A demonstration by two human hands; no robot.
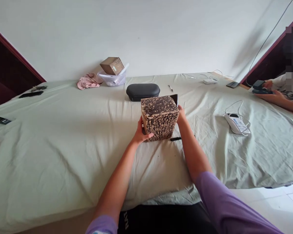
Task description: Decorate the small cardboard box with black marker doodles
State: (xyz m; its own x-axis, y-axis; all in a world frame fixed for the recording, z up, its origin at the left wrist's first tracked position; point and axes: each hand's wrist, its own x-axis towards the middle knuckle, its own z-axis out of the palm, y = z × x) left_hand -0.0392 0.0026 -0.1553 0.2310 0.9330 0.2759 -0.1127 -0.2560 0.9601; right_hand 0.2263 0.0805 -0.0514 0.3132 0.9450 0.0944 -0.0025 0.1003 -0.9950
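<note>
A cardboard box [162,125] covered in dense black scribbles stands in front of me on the green sheet. My left hand [141,133] grips its left side, with the thumb lying across the front face. At the box's right side is my right hand [181,115], closed around the rear edge; most of its fingers are hidden. A dark flat panel with a pale edge [175,99] sticks up behind the box, close to my right fingers; its kind is unclear. On the sheet by my right forearm lies a black pen-like stick [175,139], partly covered by the arm.
Behind the box sits a black zip case [143,91], with a pen [170,88] nearby. A plastic tub [114,79] holding a brown box [111,66] stands by the wall beside pink cloth [88,81]. At right are a white corded device [236,124] and another person's hands [278,96].
</note>
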